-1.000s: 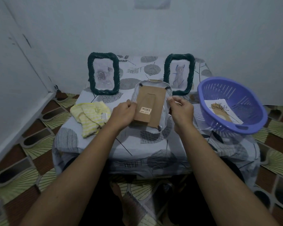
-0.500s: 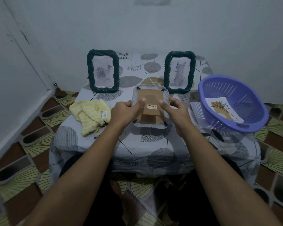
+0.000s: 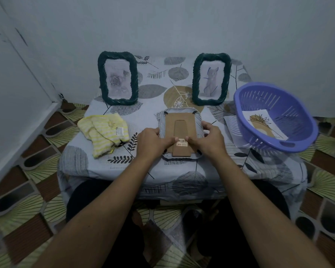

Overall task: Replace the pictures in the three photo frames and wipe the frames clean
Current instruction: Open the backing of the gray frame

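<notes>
A photo frame point(image 3: 181, 124) lies face down in the middle of the table point(image 3: 182, 171), its brown cardboard back and folded stand facing up. My left hand point(image 3: 151, 141) grips its left edge and my right hand point(image 3: 207, 138) grips its right edge. Both thumbs press on the backing beside the barcode label. Two dark green frames stand at the back: the left frame point(image 3: 117, 78) shows a rose picture, the right frame point(image 3: 211, 79) a cat drawing. A yellow striped cloth point(image 3: 103, 132) lies crumpled to the left.
A purple slotted basket point(image 3: 275, 97) sits tilted at the table's right edge with a plant picture point(image 3: 263, 124) inside. A loose sheet point(image 3: 230, 122) lies partly under it. Walls close in behind and on the left. Patterned floor tiles surround the low table.
The frame, held up off the table a second ago, now lies flat on it. Both thumbs have slid onto the cardboard backing near the label.
</notes>
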Available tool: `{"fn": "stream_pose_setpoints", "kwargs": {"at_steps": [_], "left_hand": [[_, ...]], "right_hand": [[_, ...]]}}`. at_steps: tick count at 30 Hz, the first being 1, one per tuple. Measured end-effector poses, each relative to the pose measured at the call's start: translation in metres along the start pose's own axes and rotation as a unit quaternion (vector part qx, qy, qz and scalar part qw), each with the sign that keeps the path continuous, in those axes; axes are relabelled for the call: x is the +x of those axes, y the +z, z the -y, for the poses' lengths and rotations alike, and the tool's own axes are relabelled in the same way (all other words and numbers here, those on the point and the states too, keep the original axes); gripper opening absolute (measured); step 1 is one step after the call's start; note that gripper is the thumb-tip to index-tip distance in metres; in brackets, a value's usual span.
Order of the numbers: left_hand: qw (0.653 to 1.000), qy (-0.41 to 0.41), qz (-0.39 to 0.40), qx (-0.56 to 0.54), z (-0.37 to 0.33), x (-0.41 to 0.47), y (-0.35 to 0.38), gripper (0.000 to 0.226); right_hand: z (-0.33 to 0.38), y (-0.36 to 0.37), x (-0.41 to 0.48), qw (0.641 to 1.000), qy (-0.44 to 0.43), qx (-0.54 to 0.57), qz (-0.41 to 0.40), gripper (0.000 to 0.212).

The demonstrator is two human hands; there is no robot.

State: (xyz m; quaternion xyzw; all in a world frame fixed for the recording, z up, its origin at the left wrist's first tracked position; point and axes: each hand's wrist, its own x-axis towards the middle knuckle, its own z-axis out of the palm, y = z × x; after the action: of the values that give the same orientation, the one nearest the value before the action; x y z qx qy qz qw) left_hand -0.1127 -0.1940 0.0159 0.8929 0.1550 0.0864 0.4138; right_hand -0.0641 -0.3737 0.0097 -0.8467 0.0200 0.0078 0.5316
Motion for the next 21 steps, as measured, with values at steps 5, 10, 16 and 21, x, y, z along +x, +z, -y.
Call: {"fn": "stream_pose_setpoints", "kwargs": {"at_steps": [5, 10, 16, 21], "left_hand": [[0.997, -0.003, -0.017, 0.077, 0.003, -0.002, 0.010, 0.051], [0.989, -0.014, -0.013, 0.150, 0.003, 0.002, 0.009, 0.053], [0.976, -0.006, -0.012, 0.217, 0.003, 0.004, 0.009, 0.053], [0.972, -0.007, 0.007, 0.233, 0.006, 0.008, 0.010, 0.063]], "right_hand": [[-0.009, 0.002, 0.005, 0.995, -0.005, -0.099, 0.014, 0.086], [-0.009, -0.001, 0.007, 0.977, -0.014, -0.213, 0.024, 0.089], [-0.005, -0.003, 0.006, 0.947, -0.050, -0.314, 0.044, 0.077], [-0.005, 0.000, 0.010, 0.934, -0.091, -0.344, 0.044, 0.080]]}}
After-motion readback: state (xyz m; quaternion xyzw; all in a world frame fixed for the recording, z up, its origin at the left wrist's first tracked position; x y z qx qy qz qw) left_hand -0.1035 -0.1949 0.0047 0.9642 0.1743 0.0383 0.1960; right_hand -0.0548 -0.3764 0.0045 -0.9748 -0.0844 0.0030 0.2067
